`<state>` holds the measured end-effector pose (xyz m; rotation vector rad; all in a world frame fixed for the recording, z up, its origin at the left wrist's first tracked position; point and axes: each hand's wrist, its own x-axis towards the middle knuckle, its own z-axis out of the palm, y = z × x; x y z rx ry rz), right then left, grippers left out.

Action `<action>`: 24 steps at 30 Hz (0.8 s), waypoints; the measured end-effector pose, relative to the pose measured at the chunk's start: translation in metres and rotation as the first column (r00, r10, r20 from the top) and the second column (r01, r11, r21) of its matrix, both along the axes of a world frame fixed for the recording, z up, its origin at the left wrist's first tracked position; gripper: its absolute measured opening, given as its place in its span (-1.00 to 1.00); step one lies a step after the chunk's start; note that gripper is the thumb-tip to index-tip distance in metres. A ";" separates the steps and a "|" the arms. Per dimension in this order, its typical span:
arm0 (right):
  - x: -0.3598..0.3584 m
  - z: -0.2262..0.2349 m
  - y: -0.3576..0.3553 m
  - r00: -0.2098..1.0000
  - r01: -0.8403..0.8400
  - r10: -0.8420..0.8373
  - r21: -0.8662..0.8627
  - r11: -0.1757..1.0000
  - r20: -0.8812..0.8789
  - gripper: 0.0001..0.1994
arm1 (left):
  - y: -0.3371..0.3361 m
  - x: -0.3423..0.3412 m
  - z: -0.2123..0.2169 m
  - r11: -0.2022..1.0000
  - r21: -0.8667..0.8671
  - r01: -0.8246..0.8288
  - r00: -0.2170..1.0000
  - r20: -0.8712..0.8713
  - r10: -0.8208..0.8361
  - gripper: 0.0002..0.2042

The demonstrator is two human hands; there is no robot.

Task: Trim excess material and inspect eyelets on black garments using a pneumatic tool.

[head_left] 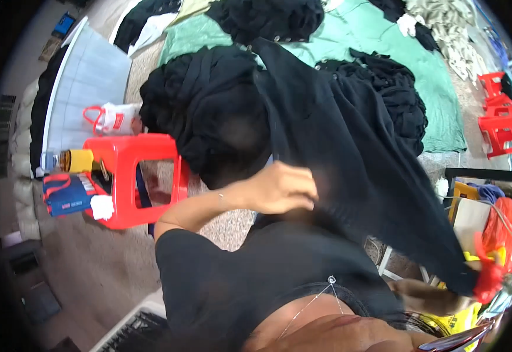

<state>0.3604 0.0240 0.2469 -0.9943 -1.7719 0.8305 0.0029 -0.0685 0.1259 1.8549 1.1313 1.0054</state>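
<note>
The left hand (285,189) curls beside a black garment (350,152) stretching from far centre to near right — its grip indiscernible, like that of the blurred right hand (443,299).

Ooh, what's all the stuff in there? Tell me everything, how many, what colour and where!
Long cloth: 1, black, spread from the centre to lower right
Big cloth heaps: 3, black, upper middle
Green sheet: 1, green, under heaps
Pale cloth pile: 1, cream, upper right
Near stool: 1, red, left
Blue pack: 1, blue and red, at near stool's left
White bag: 1, white with red handle, above near stool
Pale panel: 1, light grey, upper left
Far stools: at least 2, red, right
Jumbled things: uncountable, mixed colours, right edge
Necklace: 1, silver, bottom middle
Shirt: 1, black, bottom middle
Left hand: 1, bare, centre
Right forearm: 1, bare, lower right, blurred
</note>
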 end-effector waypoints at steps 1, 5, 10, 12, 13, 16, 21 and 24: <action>0.032 -0.019 0.005 1.000 -0.020 0.021 -0.097 0.995 0.010 -0.52 | -0.014 0.013 -0.025 0.997 -0.071 0.038 0.999 0.024 -0.036 -0.84; 0.024 -0.068 0.036 0.844 -0.218 0.480 -0.667 0.712 0.237 0.11 | -0.026 -0.019 -0.079 0.780 -0.610 0.143 0.816 0.518 0.255 -0.81; -0.062 -0.111 0.054 0.789 -0.107 0.421 -0.575 0.811 0.448 -0.31 | -0.009 -0.079 -0.254 0.249 -0.940 -0.234 0.238 0.193 0.952 -0.69; -0.094 -0.109 0.050 0.728 -0.165 0.465 -0.531 0.831 0.503 -0.28 | 0.006 -0.082 -0.306 0.040 -0.987 -0.153 0.276 -0.004 0.961 -0.57; -0.109 -0.102 0.047 0.677 -0.090 0.508 -0.624 0.776 0.533 -0.28 | 0.012 -0.082 -0.334 0.024 -0.999 -0.044 0.241 0.012 0.970 -0.43; -0.123 -0.109 0.039 0.624 -0.177 0.576 -0.623 0.762 0.528 -0.29 | 0.067 -0.079 -0.350 0.252 -0.918 0.308 0.019 0.271 0.963 -0.28; -0.135 -0.121 0.027 0.641 -0.306 0.606 -0.567 0.765 0.471 -0.36 | 0.124 -0.103 -0.416 0.293 -0.952 0.091 0.207 0.306 0.929 -0.44; -0.141 -0.126 0.029 0.567 -0.440 0.645 -0.474 0.763 0.512 -0.38 | 0.111 -0.132 -0.470 0.328 -0.943 -0.062 0.486 0.258 0.835 -0.54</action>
